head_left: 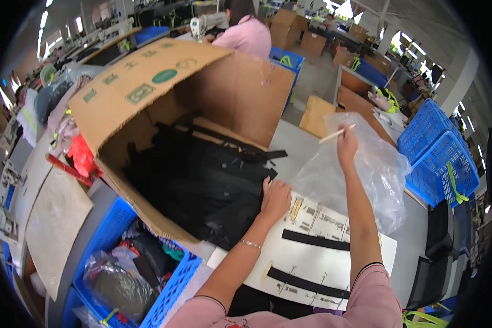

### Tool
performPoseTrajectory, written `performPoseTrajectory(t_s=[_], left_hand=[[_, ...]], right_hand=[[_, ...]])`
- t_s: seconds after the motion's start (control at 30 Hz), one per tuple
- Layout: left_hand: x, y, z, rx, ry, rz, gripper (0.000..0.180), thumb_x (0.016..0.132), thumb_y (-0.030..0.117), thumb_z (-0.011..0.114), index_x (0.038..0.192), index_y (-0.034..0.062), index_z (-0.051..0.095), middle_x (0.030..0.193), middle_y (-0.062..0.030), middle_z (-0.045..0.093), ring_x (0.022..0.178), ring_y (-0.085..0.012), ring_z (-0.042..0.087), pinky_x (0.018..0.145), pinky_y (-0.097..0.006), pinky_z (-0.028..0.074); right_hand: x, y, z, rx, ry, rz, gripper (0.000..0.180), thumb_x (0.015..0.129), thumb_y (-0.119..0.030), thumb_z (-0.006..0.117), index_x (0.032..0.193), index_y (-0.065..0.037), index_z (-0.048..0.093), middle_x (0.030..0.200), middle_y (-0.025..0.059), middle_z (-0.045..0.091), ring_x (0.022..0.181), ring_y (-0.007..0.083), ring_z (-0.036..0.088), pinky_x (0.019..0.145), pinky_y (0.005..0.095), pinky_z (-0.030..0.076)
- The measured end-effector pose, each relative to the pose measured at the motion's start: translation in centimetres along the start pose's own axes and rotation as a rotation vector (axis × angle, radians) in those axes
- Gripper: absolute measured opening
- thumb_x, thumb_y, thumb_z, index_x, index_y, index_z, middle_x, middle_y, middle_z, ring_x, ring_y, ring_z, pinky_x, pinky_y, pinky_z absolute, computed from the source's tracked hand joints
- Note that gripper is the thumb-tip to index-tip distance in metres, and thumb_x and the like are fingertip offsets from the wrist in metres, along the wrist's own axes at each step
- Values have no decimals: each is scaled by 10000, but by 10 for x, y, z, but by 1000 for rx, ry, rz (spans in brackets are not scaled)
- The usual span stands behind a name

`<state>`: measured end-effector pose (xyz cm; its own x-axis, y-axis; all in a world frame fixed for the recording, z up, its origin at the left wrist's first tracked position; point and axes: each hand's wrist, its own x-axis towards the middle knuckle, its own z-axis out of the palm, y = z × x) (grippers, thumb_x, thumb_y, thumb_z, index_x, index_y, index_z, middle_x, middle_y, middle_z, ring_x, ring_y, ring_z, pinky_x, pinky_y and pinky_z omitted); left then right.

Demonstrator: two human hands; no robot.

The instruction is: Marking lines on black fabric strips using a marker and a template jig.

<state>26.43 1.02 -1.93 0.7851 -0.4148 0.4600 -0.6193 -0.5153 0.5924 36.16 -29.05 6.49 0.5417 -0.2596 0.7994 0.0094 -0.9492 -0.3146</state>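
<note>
My left hand (277, 198), with a bracelet at its wrist, has its fingers curled on the end of a black fabric strip (269, 174) at the edge of a dark pile. That pile of black fabric strips (197, 180) spills from a cardboard box (147, 71) lying on its side. Raised over a clear plastic bag (369, 180), my right hand (347, 145) grips a thin cream-coloured stick (332, 135), perhaps a pencil. Nearest me is a white board (317, 262) with drawn marks; two black strips (306, 281) lie across it, one above the other.
Blue baskets stand at the right (437, 158) and lower left (169, 295), the left one holding bagged cloth. A flat cardboard piece (317, 115) rests beyond the bag. Ahead, a person in pink (246, 35) sits by a white sewing machine (202, 24).
</note>
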Motion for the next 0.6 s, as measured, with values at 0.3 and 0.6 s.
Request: performPoseTrajectory(t_s=[0.3, 0.6], left_hand=[[2, -4, 5, -11, 39, -2, 86, 874, 93, 640, 926, 77, 707, 996, -84, 640, 1098, -268, 586, 1165, -547, 248], [6, 2, 1, -122, 76, -4, 244, 874, 105, 659, 1106, 44, 702, 1135, -144, 678, 1172, -314, 590, 1179, -519, 283]], right_hand=[[-4, -113, -88, -107, 71, -239, 295, 918, -172, 719, 1196, -87, 668, 1052, 110, 706, 1009, 326, 626, 926, 452, 451], [-171, -141, -178, 251, -442, 347, 270, 947, -215, 713, 1163, -55, 685, 1066, 125, 693, 1081, 337, 605, 983, 436, 448]])
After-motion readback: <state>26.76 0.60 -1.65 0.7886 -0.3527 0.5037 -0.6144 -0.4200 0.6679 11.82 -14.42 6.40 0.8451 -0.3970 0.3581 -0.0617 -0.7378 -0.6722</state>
